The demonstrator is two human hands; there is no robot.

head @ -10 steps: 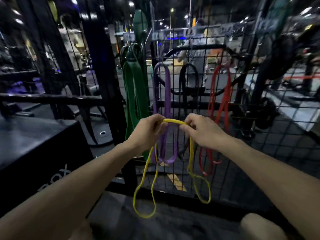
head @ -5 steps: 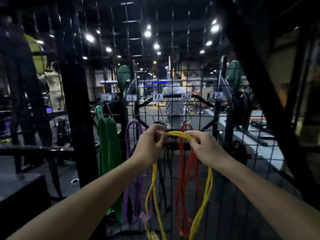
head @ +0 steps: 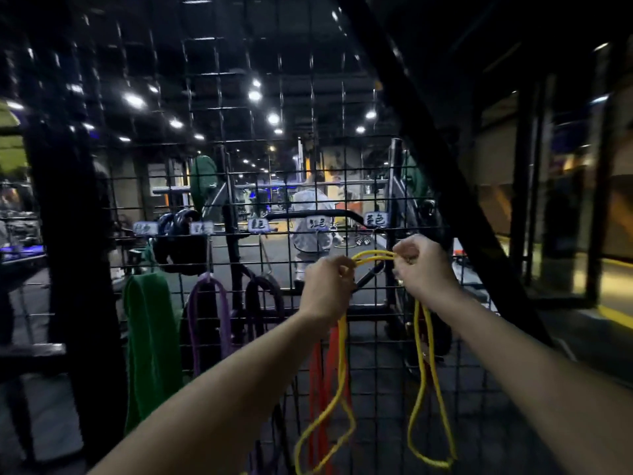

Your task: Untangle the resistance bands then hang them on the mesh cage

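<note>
Both hands (left hand [head: 327, 286]; right hand [head: 423, 269]) grip yellow band [head: 373, 256].

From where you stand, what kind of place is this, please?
Most likely a gym. Resistance bands hang on a mesh cage: a green band and a purple band. Behind the mesh stand weight machines, with a green weight plate. Both hands hold a yellow band.

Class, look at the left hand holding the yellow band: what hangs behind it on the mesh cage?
Below the left hand, red bands hang on the mesh cage, behind the yellow band. Their tops and hook are covered by the hand.
</note>
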